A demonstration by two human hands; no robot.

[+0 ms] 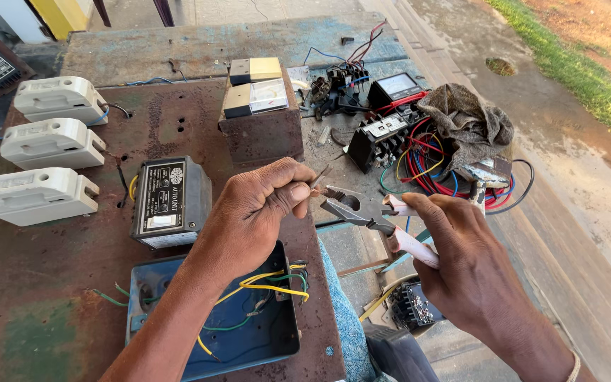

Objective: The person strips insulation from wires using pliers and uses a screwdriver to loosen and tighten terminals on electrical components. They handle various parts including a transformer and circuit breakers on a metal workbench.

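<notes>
While the left hand (259, 205) pinches a thin metal strip (319, 177) between thumb and fingers (298, 191), the pliers (362, 212) point at it, just beside. The right hand (461, 255) curls, fingers wrapped round the pale handles, past the rusty surface's (72, 269) right edge.

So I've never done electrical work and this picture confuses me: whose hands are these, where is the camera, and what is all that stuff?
The camera sits on the person's head and looks down at their own two bare hands. The left hand pinches a small metal piece; the right hand holds pliers with pale handles, jaws open beside that piece. Below lies a rusty metal panel with three white fuse holders, a grey box and an open blue box with yellow and green wires. Behind are meters, a black switch block, tangled coloured wires and a rag.
</notes>
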